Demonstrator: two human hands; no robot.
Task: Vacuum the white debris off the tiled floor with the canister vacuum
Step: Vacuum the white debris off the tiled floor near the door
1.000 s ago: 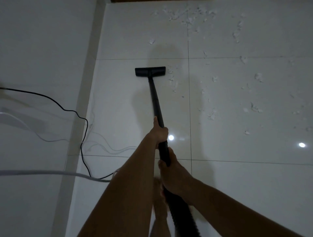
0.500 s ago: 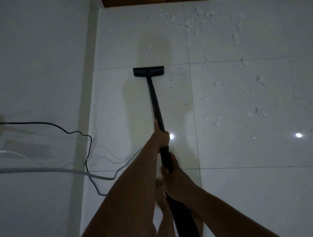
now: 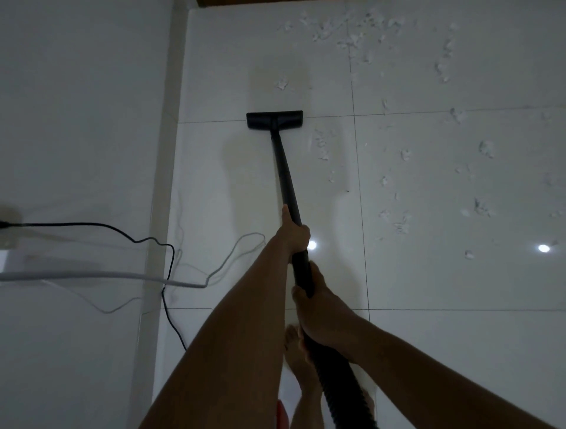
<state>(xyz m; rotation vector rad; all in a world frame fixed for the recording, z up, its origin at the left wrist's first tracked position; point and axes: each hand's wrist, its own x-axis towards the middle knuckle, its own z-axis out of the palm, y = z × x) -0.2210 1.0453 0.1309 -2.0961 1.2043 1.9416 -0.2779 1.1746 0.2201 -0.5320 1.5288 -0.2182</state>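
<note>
Nozzle (image 3: pixel 274 120) slides forward onto the tile seam (image 3: pixel 398 113); left hand (image 3: pixel 294 234) and right hand (image 3: pixel 318 309) grip the wand (image 3: pixel 284 171); debris (image 3: pixel 321 142) right, cords (image 3: pixel 165 294) left.

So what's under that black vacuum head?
The floor head sits on the white tiled floor, across a grout line. Anything beneath it is covered; white debris shows only beside and beyond it.

Dim room; glossy white tiled floor (image 3: pixel 459 352) with thin dark grout lines, 2 bright light spots (image 3: pixel 543 248) reflected in it. Plain white wall (image 3: pixel 76 107) at left, pale baseboard (image 3: pixel 162 183) along its foot. Black cable (image 3: pixel 92 225) and white cable (image 3: pixel 92 275) trail from the wall side onto the floor; brown wooden edge (image 3: pixel 245 2) at far top.
</note>
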